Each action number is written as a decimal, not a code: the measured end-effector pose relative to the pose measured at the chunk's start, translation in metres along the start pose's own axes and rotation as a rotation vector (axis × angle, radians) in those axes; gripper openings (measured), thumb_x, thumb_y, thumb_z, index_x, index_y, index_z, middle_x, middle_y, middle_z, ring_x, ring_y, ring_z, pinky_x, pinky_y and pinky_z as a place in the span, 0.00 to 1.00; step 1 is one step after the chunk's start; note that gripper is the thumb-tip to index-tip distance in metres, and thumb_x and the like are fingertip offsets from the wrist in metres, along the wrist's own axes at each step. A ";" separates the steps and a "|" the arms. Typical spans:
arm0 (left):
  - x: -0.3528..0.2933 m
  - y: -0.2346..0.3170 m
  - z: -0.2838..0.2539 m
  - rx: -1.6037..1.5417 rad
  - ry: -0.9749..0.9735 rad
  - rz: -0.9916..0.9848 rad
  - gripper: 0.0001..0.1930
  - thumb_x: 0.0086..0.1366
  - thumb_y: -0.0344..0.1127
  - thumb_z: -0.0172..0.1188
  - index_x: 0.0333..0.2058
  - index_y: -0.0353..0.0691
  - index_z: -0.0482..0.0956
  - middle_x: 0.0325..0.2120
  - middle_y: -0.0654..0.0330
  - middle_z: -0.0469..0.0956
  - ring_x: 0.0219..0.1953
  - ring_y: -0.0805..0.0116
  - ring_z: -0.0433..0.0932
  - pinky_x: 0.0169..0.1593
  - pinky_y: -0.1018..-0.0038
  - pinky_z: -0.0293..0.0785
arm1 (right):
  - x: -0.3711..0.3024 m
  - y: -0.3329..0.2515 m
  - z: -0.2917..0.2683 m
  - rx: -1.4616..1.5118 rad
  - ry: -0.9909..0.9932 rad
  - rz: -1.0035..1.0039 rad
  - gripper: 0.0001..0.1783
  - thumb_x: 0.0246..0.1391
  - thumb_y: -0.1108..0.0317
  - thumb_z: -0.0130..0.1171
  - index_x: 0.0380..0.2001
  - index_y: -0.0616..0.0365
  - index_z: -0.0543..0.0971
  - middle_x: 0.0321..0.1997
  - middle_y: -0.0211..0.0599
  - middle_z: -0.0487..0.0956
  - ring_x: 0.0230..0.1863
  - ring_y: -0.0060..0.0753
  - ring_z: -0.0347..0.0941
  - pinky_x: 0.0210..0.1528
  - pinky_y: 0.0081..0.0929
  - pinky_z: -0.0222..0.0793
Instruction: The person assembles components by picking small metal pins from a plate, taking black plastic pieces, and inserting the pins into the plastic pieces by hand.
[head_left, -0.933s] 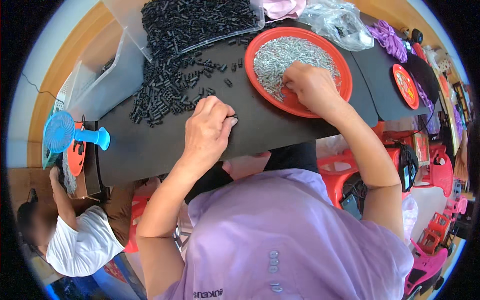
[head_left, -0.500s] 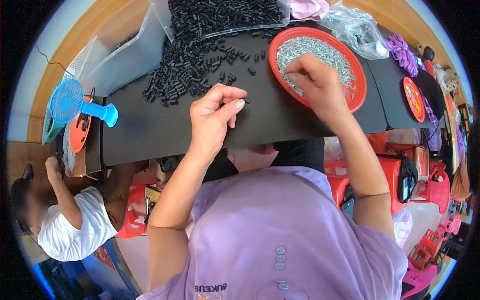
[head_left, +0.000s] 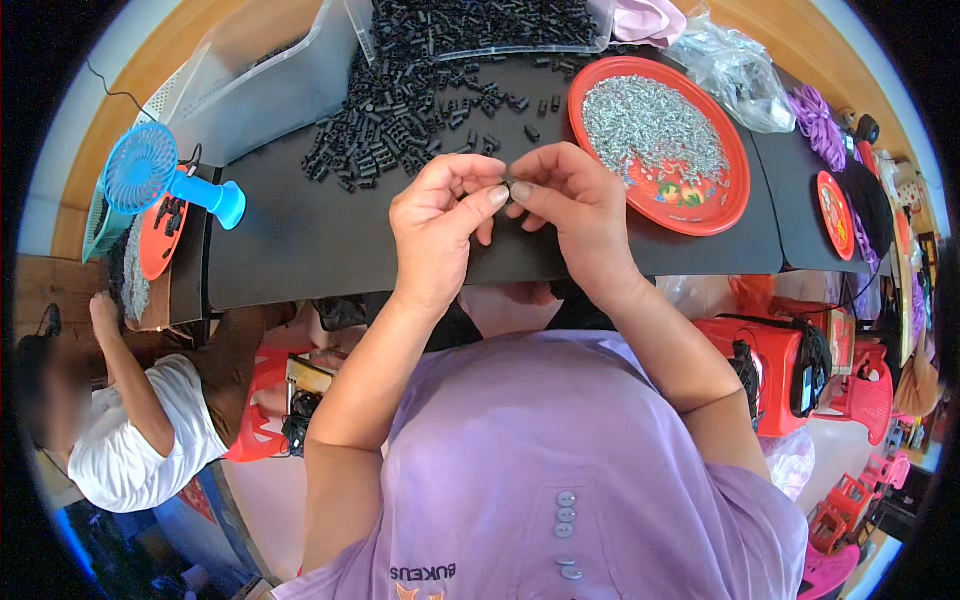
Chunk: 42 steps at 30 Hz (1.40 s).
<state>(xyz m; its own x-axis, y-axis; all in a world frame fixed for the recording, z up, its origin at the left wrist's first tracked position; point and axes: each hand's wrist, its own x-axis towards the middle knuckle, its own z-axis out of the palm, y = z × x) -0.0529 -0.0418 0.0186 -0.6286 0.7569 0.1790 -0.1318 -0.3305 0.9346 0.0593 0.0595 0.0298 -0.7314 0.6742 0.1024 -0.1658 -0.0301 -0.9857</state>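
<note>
Above the black table, my two hands meet at the fingertips. My left hand is closed in a pinch on a small black plastic part, mostly hidden by the thumbs. From the other side my right hand pinches against it, thumb and forefinger closed; what it holds is too small to make out. Just right of that hand lies a red plate of small silvery metal pieces, its patterned bottom partly bare. Beyond my left hand spreads a pile of loose black plastic parts.
A clear bin full of black parts stands at the back, another clear bin to its left. At the table's left is a blue fan. Plastic bags and purple cord lie back right. A person in white sits at left.
My right hand has come left from over the red plate to meet my left hand at the black part. The left hand still pinches that part.
</note>
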 end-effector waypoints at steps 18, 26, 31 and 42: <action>-0.004 -0.002 0.006 0.124 -0.034 0.060 0.12 0.58 0.18 0.61 0.41 0.34 0.77 0.31 0.64 0.75 0.32 0.80 0.76 0.29 0.83 0.77 | 0.003 -0.012 -0.010 -0.139 -0.101 -0.120 0.08 0.52 0.76 0.59 0.37 0.63 0.78 0.30 0.30 0.79 0.29 0.16 0.72 0.30 0.17 0.68; -0.004 -0.002 0.007 0.176 -0.051 0.088 0.13 0.56 0.16 0.60 0.41 0.34 0.76 0.30 0.65 0.75 0.28 0.83 0.74 0.27 0.85 0.74 | 0.010 -0.015 -0.018 -0.278 -0.132 -0.148 0.09 0.47 0.78 0.58 0.35 0.63 0.78 0.25 0.28 0.76 0.26 0.16 0.70 0.28 0.18 0.66; -0.004 -0.004 0.007 0.165 -0.053 0.094 0.15 0.54 0.15 0.60 0.42 0.34 0.76 0.29 0.65 0.74 0.26 0.84 0.73 0.27 0.85 0.73 | 0.008 -0.023 -0.015 -0.190 -0.116 -0.026 0.11 0.46 0.79 0.57 0.36 0.62 0.78 0.24 0.26 0.74 0.26 0.14 0.68 0.26 0.16 0.63; -0.006 -0.005 0.004 0.206 -0.039 0.073 0.19 0.53 0.14 0.61 0.44 0.33 0.75 0.30 0.65 0.75 0.27 0.83 0.74 0.28 0.85 0.72 | 0.012 -0.019 -0.012 -0.191 -0.121 -0.070 0.14 0.45 0.80 0.59 0.38 0.62 0.76 0.23 0.25 0.72 0.26 0.13 0.67 0.25 0.15 0.62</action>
<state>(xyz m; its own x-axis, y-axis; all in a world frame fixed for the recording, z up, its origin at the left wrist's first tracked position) -0.0459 -0.0425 0.0144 -0.5999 0.7577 0.2567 0.0750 -0.2663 0.9610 0.0614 0.0774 0.0481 -0.7982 0.5763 0.1752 -0.0992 0.1611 -0.9819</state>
